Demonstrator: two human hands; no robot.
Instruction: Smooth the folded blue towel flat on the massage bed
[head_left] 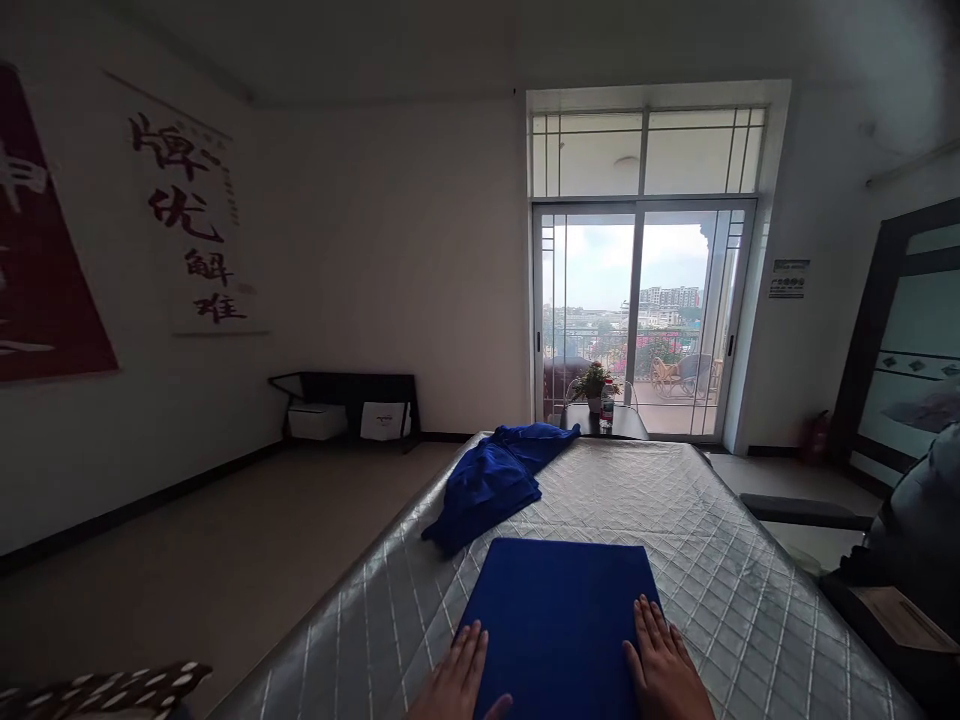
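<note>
the left hand (457, 675) lies open and flat, fingers together, pressing the left edge of a folded blue cloth (559, 620). the right hand (664, 665) is open and flat too, resting on the cloth's right edge. the cloth sits between the two hands on a quilted silver mattress (720, 560). beyond the left hand's fingertips, a crumpled blue garment (495, 480) lies in a heap, near the folded cloth but apart from it.
</note>
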